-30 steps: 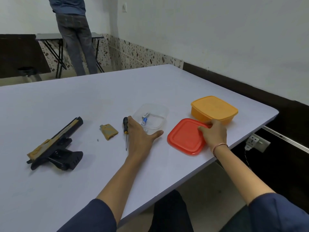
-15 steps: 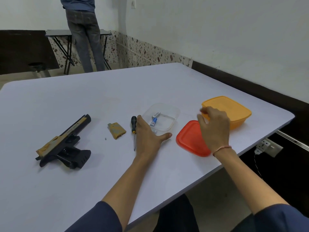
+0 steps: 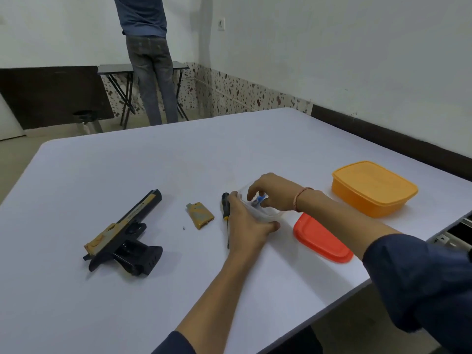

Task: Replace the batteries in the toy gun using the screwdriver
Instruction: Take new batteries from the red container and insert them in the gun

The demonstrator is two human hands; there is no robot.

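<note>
Since half a second ago the right hand (image 3: 273, 192) has left the red lid (image 3: 319, 238) and now reaches down into the clear container (image 3: 270, 215). Its fingers are curled there, and fingertips and thumb pinch the blue battery (image 3: 259, 199), as far as I can see; if it is already lifted I cannot tell. The left hand (image 3: 245, 223) lies flat and relaxed on the table (image 3: 153, 175), gripping nothing. Its thumb is spread against the near side of the container, I think to keep this light tub from sliding while the other hand picks inside. The screwdriver (image 3: 225, 205) lies just to the left of this hand, put down but close for the closing step. The toy gun (image 3: 125, 231) lies on its side at the left, well apart from both hands. Between it and the screwdriver lie the battery cover (image 3: 200, 215) and the tiny screw (image 3: 184, 228), so the compartment is probably open and waiting. The red lid sits at the right near edge, set aside so the tub stays open, and the orange box (image 3: 373, 189) stands closed further right. Counted: one gun, one screwdriver, one cover, one screw, one clear tub, one red lid, one orange box. I see one battery for sure; the hand may hide more.
</note>
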